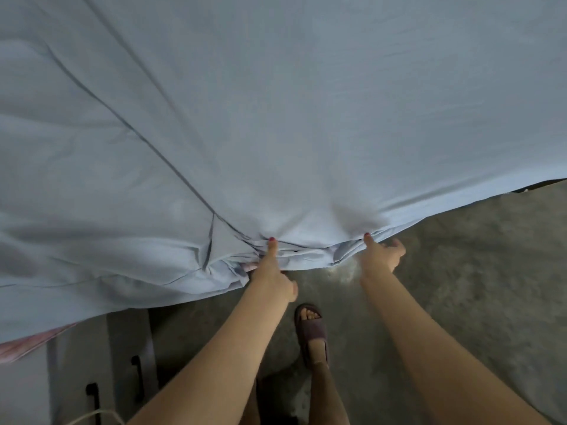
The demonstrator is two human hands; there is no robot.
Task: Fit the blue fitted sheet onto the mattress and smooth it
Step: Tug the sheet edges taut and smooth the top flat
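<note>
Head view looks down my two bare arms to the near edge of the bed, where I stand on the concrete floor in a sandal. The blue fitted sheet is spread over the whole top of the mattress and hangs past its near edge; only a pink-patterned strip of that mattress shows, at the near left corner under the hem. My left hand pinches the bunched hem, thumb on top of the cloth and the other fingers tucked under it. My right hand holds the same hem a little further along the edge, thumb pressed on top, fingers curled beneath. Between the two the fabric gathers in folds.

What I think could go wrong: a long crease runs diagonally from the far left of the bed down to my left thumb, so I am probably pulling off-square. If I tuck like this, that ridge may be locked in and will need smoothing afterwards. My grips are shallow, thumb-tip pinches; a harder tug could let the hem slip out and the elastic spring back onto the top. Pulling down here may also drag a far corner off, though I cannot see those corners. The hem at the near left corner looks loose, not yet hooked under
</note>
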